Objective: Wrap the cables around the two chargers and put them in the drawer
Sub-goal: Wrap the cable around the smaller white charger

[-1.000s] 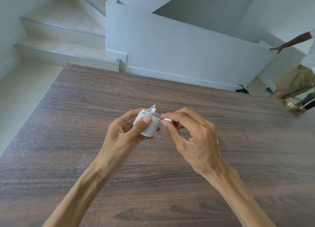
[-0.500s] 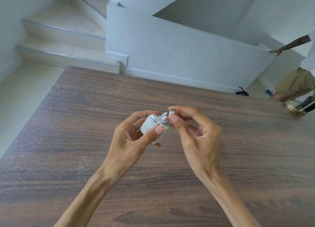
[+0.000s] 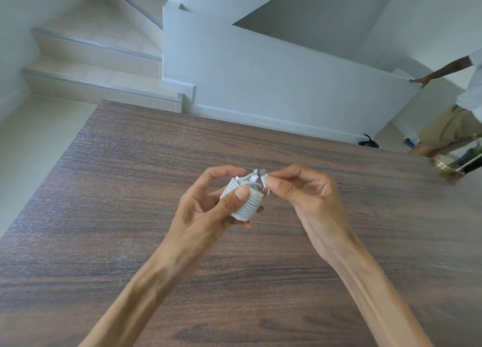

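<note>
At the frame's center, above the wooden table (image 3: 130, 190), the left hand (image 3: 206, 211) grips a white charger (image 3: 246, 204) wound in its cable, thumb pressed on the coils. The right hand (image 3: 307, 198) pinches the cable's plug end (image 3: 264, 177) at the bundle's top.

Two bare forearms enter from the lower edge, no sleeves, cuffs or wristbands in view. Left hand (image 3: 206, 211): no rings, no watch; thumbnail short, trimmed, unpainted. Right hand (image 3: 310, 203): nails likewise short and plain where they show; no watch or bracelet on the wrist. Tendons and veins stand out along both forearms and across the backs of the hands. Slender build, long fingers. No gloves, tape or markings anywhere visible.
</note>
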